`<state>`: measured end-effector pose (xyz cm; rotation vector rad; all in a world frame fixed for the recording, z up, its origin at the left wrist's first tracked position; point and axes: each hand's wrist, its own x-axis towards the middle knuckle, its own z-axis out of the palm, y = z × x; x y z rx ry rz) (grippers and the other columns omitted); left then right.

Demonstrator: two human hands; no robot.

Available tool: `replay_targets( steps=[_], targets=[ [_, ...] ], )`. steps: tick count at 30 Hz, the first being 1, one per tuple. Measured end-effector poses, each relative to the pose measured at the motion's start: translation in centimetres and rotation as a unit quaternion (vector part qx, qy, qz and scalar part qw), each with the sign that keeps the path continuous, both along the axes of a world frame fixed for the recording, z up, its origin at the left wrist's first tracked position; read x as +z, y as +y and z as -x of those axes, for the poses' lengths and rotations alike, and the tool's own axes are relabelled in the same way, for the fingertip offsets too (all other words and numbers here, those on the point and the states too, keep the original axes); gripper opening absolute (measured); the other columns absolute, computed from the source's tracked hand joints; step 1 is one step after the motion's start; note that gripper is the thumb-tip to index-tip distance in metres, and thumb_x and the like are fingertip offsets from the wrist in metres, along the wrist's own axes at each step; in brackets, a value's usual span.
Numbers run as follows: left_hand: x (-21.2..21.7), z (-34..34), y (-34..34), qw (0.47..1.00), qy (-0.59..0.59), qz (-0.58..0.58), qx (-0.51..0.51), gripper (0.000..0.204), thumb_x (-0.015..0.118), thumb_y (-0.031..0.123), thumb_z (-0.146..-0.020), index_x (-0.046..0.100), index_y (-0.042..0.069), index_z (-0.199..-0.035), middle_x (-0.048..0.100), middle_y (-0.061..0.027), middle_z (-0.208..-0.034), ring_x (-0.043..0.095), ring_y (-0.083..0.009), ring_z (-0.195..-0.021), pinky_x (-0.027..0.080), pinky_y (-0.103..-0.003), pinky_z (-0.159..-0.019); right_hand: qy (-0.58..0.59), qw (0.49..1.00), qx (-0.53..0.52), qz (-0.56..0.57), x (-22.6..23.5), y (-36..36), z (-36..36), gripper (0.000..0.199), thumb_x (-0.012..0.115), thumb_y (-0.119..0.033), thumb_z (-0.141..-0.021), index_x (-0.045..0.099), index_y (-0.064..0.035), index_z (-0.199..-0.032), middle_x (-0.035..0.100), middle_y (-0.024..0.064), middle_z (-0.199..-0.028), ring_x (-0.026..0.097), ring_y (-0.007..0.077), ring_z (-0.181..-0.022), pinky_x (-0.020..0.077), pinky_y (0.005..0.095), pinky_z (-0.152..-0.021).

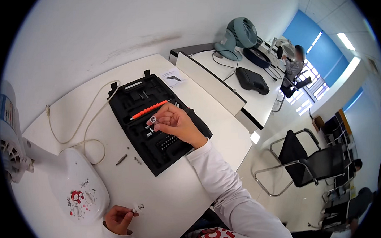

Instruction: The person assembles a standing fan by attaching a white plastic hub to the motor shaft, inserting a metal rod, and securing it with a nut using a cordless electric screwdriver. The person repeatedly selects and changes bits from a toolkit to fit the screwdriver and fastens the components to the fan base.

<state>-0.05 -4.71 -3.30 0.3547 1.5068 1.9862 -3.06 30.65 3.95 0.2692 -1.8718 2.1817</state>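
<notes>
Between the left hand (119, 219) and the open black plastic tool case (123, 105), a broad stretch of glossy white tabletop (172, 191) offered a low path, narrowed toward the case's left edge by a slim grey metal bit (121, 159) and a short row of tiny silvery metal pieces (137, 160). Leftward, the rounded white appliance base with red cartoon print (86, 185) blocked the way just beside that hand, and a looping beige power cord (48, 110) crossed the surface behind it. Over the case, the right hand (171, 119) filled the middle, near an orange-red ribbed rod (150, 109), while the white-sleeved right forearm (222, 176) barred passage from the right.
</notes>
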Motion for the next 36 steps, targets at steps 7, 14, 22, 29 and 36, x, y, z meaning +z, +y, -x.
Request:
replay_targets(
  steps=[7, 14, 22, 29, 36],
  targets=[
    [0.6, -0.9, 0.6, 0.998, 0.022, -0.031, 0.054, 0.015, 0.066, -0.001, -0.080, 0.057, -0.003, -0.092, 0.063, -0.0125, -0.091, 0.063, -0.0195, -0.084, 0.052, -0.033, -0.078, 0.024, 0.997, -0.057, 0.036, 1.6, -0.9, -1.8, 0.026, 0.059, -0.007, -0.087, 0.053, -0.0016, -0.112, 0.062, 0.0076, -0.096, 0.061, 0.0160, -0.090, 0.0487, 0.0250, -0.077],
    [7.6, 2.1, 3.6, 0.989, 0.143, -0.010, 0.045, 0.016, 0.064, -0.007, -0.079, 0.061, -0.003, -0.093, 0.064, -0.0097, -0.090, 0.061, -0.0160, -0.088, 0.045, -0.038, -0.093, 0.066, 0.996, -0.067, 0.002, 1.4, -4.1, -5.3, 0.024, 0.053, -0.010, -0.090, 0.054, 0.0020, -0.111, 0.059, 0.0059, -0.092, 0.056, 0.0122, -0.081, 0.0468, 0.0261, -0.075],
    [10.1, 3.2, 4.6, 0.953, 0.282, 0.074, 0.085, 0.006, 0.068, 0.002, -0.079, 0.066, 0.004, -0.084, 0.069, -0.0029, -0.078, 0.065, -0.0146, -0.074, 0.039, -0.042, -0.099, 0.138, 0.954, -0.077, -0.255, 1.1, -9.5, -5.8, 0.030, 0.061, 0.012, -0.075, 0.060, -0.0004, -0.103, 0.060, 0.0112, -0.095, 0.058, 0.0175, -0.075, 0.0481, 0.0257, -0.066],
    [10.0, 3.2, 5.2, 0.943, 0.307, 0.097, 0.085, 0.006, 0.067, 0.003, -0.078, 0.064, 0.005, -0.082, 0.069, -0.0036, -0.075, 0.065, -0.0145, -0.074, 0.038, -0.042, -0.098, 0.122, 0.951, -0.071, -0.274, 1.1, -9.6, -5.6, 0.032, 0.062, 0.014, -0.074, 0.061, -0.0010, -0.102, 0.061, 0.0108, -0.095, 0.058, 0.0178, -0.073, 0.0491, 0.0258, -0.064],
    [9.8, 3.2, 5.0, 0.932, 0.331, 0.112, 0.093, 0.006, 0.070, 0.002, -0.076, 0.066, 0.003, -0.082, 0.069, -0.0044, -0.075, 0.066, -0.0183, -0.070, 0.041, -0.043, -0.097, 0.097, 0.955, -0.066, -0.274, 0.6, -9.5, -5.5, 0.034, 0.063, 0.015, -0.073, 0.061, -0.0006, -0.102, 0.062, 0.0114, -0.095, 0.061, 0.0185, -0.078, 0.0506, 0.0254, -0.065]
  ],
)
